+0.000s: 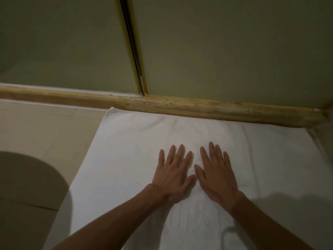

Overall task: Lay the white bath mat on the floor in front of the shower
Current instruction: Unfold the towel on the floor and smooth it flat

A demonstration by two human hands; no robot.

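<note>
Both flat hands, left hand (173, 175) and right hand (216, 175), fingers straight, are pressing the white bath mat (126, 159); sweeping outward should clear creases.

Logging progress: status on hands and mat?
Both flat: left hand, right hand, fingers straight, on white bath mat. Mat spread on floor, far edge against shower threshold. Nothing seen blocking.

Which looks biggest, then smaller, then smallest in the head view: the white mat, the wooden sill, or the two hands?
1. white mat
2. wooden sill
3. left hand and right hand, which look the same size
</note>
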